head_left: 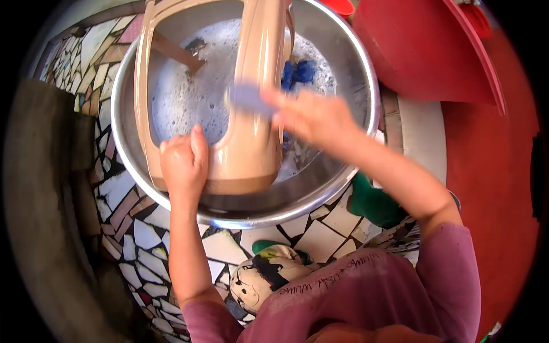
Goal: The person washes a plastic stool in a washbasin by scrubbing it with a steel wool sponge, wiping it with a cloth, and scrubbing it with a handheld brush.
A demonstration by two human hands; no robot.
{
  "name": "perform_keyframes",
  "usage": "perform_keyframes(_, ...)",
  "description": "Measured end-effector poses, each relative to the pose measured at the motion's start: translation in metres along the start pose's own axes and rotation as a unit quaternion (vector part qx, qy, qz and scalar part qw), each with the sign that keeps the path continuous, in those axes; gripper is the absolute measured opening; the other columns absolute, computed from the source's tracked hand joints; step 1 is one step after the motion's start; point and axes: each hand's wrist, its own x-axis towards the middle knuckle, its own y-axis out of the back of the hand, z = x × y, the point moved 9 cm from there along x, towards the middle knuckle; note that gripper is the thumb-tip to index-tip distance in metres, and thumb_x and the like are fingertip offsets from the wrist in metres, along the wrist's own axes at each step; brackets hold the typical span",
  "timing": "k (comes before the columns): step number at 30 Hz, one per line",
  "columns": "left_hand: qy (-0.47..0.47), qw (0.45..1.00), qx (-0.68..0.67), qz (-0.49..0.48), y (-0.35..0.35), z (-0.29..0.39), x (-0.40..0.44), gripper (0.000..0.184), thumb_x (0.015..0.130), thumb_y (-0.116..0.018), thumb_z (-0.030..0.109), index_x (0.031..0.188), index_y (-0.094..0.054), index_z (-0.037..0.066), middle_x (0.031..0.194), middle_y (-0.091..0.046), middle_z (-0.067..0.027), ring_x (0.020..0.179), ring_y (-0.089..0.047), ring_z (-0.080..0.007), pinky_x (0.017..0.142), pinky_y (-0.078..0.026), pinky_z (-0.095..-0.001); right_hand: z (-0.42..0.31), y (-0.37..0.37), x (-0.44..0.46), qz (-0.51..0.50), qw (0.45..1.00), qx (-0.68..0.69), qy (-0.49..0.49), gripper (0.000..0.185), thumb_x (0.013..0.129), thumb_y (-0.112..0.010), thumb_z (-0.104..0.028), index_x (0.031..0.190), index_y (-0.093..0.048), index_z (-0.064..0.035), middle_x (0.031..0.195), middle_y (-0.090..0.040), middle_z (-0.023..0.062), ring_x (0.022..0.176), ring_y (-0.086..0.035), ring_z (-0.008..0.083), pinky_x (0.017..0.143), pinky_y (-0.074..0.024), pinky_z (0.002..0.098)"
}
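- Your left hand (pixel 184 160) is gripping the stool (pixel 246 166), sitting in the basin (pixel 309 197), long axis running away from you.
- Your right hand (pixel 314 117) is clenching a brush (pixel 250 98) over the stool's right side; contact blurred.

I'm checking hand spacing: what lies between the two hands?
In the head view, the tan plastic frame lies between left hand and right hand: part of its opening, showing suds, then a broad side.

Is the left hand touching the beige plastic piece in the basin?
Touching. The head view shows the left hand closed over the edge of the beige plastic piece, with no gap between them.
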Motion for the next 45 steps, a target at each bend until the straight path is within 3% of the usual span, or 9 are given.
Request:
perform_keyframes(5,0.048,0.998,-0.032,-0.034,-0.001,-0.023,0.000,0.047,0.098,-0.054,0.021,0.057,-0.057,-0.002,0.056,-0.055,-0.0170,0.055,-0.051,-0.0342,0.061,-0.035,-0.0450,-0.068,-0.030,-0.061,-0.056,0.993,0.075,0.071,0.050,0.082,-0.067,-0.047,0.130,-0.063,-0.0344,0.064,-0.041,0.0019,0.050,-0.048,0.0165,0.042,-0.0408,0.0307)
perform_keyframes(11,0.090,0.991,-0.074,-0.063,0.000,-0.064,0.023,0.050,0.099,-0.055,0.030,0.062,-0.057,-0.004,0.056,-0.051,-0.0151,0.054,-0.048,-0.0277,0.060,-0.037,-0.0416,-0.038,-0.060,-0.051,0.069,0.983,0.143,0.089,0.053,0.079,-0.069,-0.046,0.129,-0.064,-0.0343,0.064,-0.036,0.0019,0.050,-0.047,0.0170,0.045,-0.0399,0.0317)
perform_keyframes(14,0.141,0.980,-0.089,-0.112,-0.009,-0.100,0.045,0.055,0.097,-0.059,0.036,0.062,-0.053,-0.005,0.053,-0.050,-0.0139,0.049,-0.044,-0.0197,0.053,-0.037,-0.0367,-0.008,-0.084,-0.019,0.128,0.975,0.182,0.001,0.055,0.079,-0.072,-0.042,0.131,-0.063,-0.0260,0.062,-0.039,0.0040,0.049,-0.046,0.0208,0.046,-0.0415,0.0349)
perform_keyframes(17,0.201,0.957,-0.134,-0.161,-0.023,-0.137,0.064,0.054,0.096,-0.060,0.037,0.062,-0.056,-0.005,0.054,-0.055,-0.0099,0.051,-0.046,-0.0170,0.054,-0.040,-0.0343,-0.001,-0.112,-0.020,0.225,0.940,0.251,-0.053,0.049,0.083,-0.067,-0.046,0.130,-0.063,-0.0346,0.061,-0.038,0.0015,0.048,-0.047,0.0158,0.041,-0.0417,0.0308)
perform_keyframes(19,0.156,0.969,-0.107,-0.157,-0.016,-0.124,0.079,0.052,0.095,-0.061,0.037,0.065,-0.059,-0.006,0.057,-0.058,-0.0097,0.055,-0.050,-0.0162,0.057,-0.042,-0.0342,-0.052,-0.126,-0.050,0.128,0.963,0.221,0.084,0.047,0.081,-0.067,-0.048,0.127,-0.064,-0.0386,0.061,-0.037,0.0007,0.048,-0.046,0.0151,0.043,-0.0414,0.0294)
perform_keyframes(23,0.166,0.969,-0.118,-0.138,-0.026,-0.134,0.085,0.051,0.094,-0.063,0.039,0.068,-0.064,-0.006,0.062,-0.063,-0.0081,0.060,-0.054,-0.0144,0.060,-0.044,-0.0322,-0.049,-0.141,-0.041,0.105,0.968,0.199,0.109,0.049,0.079,-0.064,-0.054,0.127,-0.062,-0.0456,0.064,-0.037,-0.0004,0.049,-0.043,0.0146,0.046,-0.0389,0.0283)
perform_keyframes(27,0.220,0.949,-0.143,-0.175,-0.034,-0.137,0.093,0.049,0.093,-0.063,0.039,0.070,-0.067,-0.004,0.059,-0.060,-0.0025,0.057,-0.051,-0.0100,0.059,-0.045,-0.0275,-0.025,-0.110,-0.023,0.113,0.948,0.260,0.147,0.050,0.072,-0.073,-0.046,0.121,-0.069,-0.0335,0.064,-0.037,0.0000,0.052,-0.045,0.0162,0.047,-0.0383,0.0314)
perform_keyframes(36,0.236,0.934,-0.211,-0.163,-0.028,-0.154,0.093,0.048,0.093,-0.064,0.039,0.071,-0.069,-0.004,0.060,-0.061,-0.0022,0.056,-0.053,-0.0095,0.058,-0.044,-0.0256,-0.009,-0.096,0.012,0.177,0.960,0.207,0.067,0.051,0.075,-0.077,-0.036,0.123,-0.069,-0.0211,0.064,-0.040,0.0028,0.050,-0.046,0.0187,0.045,-0.0389,0.0321)
perform_keyframes(45,0.236,0.937,-0.238,-0.101,-0.018,-0.159,0.098,0.043,0.093,-0.063,0.034,0.076,-0.073,-0.004,0.064,-0.065,-0.0025,0.056,-0.056,-0.0091,0.058,-0.046,-0.0247,-0.018,-0.059,0.033,0.134,0.981,0.141,0.003,0.050,0.074,-0.076,-0.040,0.122,-0.069,-0.0310,0.063,-0.037,0.0010,0.047,-0.042,0.0157,0.042,-0.0380,0.0314)
